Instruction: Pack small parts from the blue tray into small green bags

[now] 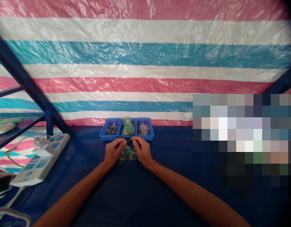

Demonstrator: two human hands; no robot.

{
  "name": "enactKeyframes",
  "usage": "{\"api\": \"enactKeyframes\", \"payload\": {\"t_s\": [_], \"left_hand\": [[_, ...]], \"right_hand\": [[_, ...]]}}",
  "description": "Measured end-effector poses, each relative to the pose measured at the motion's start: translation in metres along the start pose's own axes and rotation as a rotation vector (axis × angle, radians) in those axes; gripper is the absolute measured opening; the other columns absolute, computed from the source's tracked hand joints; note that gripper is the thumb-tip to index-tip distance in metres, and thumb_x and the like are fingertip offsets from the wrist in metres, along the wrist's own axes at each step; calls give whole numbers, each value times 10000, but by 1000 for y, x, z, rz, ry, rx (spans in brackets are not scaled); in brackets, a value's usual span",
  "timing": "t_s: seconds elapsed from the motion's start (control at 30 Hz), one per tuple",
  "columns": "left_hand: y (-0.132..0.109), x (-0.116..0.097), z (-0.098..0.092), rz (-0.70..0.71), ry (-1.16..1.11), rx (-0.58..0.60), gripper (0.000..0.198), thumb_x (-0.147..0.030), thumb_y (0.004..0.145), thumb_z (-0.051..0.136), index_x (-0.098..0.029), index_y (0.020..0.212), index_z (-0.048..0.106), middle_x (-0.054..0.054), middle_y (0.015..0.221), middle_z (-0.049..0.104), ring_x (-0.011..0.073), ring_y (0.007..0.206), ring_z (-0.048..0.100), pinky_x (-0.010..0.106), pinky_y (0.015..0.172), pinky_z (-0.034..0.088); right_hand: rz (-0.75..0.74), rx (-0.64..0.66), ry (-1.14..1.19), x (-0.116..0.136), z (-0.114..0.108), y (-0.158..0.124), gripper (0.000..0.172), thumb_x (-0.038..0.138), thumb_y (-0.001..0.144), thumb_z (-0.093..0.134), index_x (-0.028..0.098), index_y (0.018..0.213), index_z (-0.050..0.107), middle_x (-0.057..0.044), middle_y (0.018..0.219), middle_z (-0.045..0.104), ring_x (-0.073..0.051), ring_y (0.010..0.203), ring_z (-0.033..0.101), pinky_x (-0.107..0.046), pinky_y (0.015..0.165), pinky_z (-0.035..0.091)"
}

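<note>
My left hand (113, 152) and my right hand (143, 152) meet above the dark blue table, fingertips pinched close together. Between them runs a thin, needle-like piece (128, 140), too small to identify, and both hands are closed on its ends. Below the fingers lies a heap of small green pieces (128, 155), partly hidden by the hands. Just beyond stand three blue bins side by side. Slim dark and silver pins (111, 129) fill the left bin, green pieces or packets (128, 127) the middle one, and whitish translucent pieces (143, 128) the right one.
On the left, a white power strip (41, 162) with plugs and loose cables lies on the table (88, 205). A blue metal frame (34, 85) slants up beside it. Striped plastic sheeting (145, 53) hangs behind. A blurred-out patch covers the right side.
</note>
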State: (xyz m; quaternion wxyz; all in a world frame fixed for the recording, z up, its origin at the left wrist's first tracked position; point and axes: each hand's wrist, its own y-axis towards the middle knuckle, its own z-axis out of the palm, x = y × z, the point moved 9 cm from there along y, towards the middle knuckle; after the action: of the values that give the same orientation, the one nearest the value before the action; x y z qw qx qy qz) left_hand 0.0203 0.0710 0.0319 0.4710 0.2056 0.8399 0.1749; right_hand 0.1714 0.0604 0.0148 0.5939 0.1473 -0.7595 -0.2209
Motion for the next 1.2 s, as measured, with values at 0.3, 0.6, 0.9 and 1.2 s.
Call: {"api": "enactKeyframes", "payload": {"t_s": [0.3,0.6,0.9,1.2], "left_hand": [[-1,1,-3,-19,-67,-24,158,-296,841,565,-165,874,648,-6,725,642,66,451,495,187,490,429],[-1,15,-2,-171,-346,-51,299,-294,744,679,-169,1011,627,8,779,644,65,439,496,190,431,430],[7,20,4,-254,-511,-15,209,-296,743,680,-129,858,629,-5,646,620,69,429,487,194,437,405],[10,23,-6,-228,-502,-105,241,-363,826,571,-158,953,555,2,774,606,53,422,468,183,406,382]], "right_hand": [[-47,39,-42,8,3,1,186,311,884,506,183,861,639,-24,764,599,-140,661,537,-242,614,407],[-11,31,-52,2,4,0,214,312,912,450,180,836,600,-9,727,569,-130,641,517,-230,595,393],[5,43,-46,-3,6,1,251,332,908,437,176,832,618,-21,734,585,-135,650,526,-225,589,405],[-7,39,-37,3,3,3,274,298,925,401,177,896,645,-42,805,623,-148,723,569,-233,626,429]]}}
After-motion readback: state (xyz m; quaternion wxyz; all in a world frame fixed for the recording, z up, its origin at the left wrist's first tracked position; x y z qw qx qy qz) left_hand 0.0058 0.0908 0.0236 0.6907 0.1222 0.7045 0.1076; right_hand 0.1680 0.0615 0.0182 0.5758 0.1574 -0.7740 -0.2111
